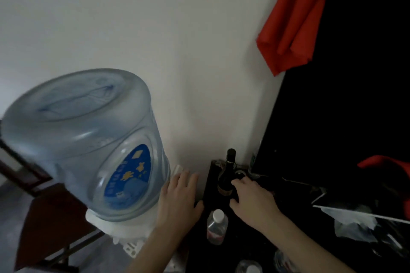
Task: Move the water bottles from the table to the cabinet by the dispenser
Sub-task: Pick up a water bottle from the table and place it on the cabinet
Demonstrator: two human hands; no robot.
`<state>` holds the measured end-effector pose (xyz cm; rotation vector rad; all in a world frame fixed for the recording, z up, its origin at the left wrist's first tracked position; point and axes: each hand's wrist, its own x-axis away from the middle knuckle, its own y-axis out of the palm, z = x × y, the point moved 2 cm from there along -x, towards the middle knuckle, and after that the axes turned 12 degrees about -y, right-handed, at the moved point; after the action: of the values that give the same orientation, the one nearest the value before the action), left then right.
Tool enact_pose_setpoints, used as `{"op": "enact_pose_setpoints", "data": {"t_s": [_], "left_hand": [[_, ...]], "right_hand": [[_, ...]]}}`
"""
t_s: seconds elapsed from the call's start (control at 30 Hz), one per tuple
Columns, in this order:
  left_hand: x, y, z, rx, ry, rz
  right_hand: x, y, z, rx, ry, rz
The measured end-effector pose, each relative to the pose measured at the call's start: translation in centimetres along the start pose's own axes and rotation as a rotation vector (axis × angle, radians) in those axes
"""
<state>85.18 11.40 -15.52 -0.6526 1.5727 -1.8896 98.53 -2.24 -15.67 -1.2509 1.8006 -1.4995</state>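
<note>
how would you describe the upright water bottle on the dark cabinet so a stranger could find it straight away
Start at the big blue dispenser jug on the left; right of it is a dark cabinet. The small clear water bottle stands near its left edge, between the two hands. Unlike the tall dark bottle behind it, it is see-through with a white cap.

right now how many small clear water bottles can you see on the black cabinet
3. One water bottle stands upright between the hands; two more are cut off at the bottom edge. Others may be hidden.

Two bare forearms, unsleeved up to the frame's lower edge. Left hand (177, 197) and right hand (253, 197) both ungloved, without rings, watch or wristband. Fingers (188, 178) slender.
</note>
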Motion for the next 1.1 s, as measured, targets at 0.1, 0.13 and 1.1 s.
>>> {"op": "enact_pose_setpoints", "data": {"t_s": [0.1,0.13,1.1], "left_hand": [[1.1,-1.3,-0.4,-0.054,-0.022,0.032],[1.5,-1.7,-0.7,-0.069,-0.029,0.041],[37.7,-11.1,-28.4,0.006,-0.814,0.196]], "right_hand": [[0.3,-1.1,-1.7,0.101,-0.060,0.059],[0.4,-1.3,-2.3,0.118,-0.080,0.077],[14.6,7.3,-44.1,0.235,-0.918,-0.075]]}}
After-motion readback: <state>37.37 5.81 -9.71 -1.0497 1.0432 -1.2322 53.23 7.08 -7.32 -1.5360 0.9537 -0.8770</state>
